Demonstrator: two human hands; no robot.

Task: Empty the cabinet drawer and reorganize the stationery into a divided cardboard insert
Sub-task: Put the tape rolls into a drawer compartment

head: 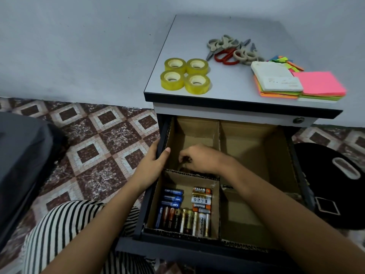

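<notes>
Home rm – patterned floor tiles (106,135)

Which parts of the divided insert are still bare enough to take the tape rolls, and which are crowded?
The right-hand compartments look bare, between the centre divider and the drawer's right wall. The near-left cell is packed with batteries. The far-left cell is taken up by the right hand, contents hidden; the left hand grips the drawer's left wall.

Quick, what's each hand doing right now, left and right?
Left hand: closed on the drawer's left wall.
Right hand: fingers curled in the rear-left compartment; what it holds, if anything, cannot be told.
</notes>
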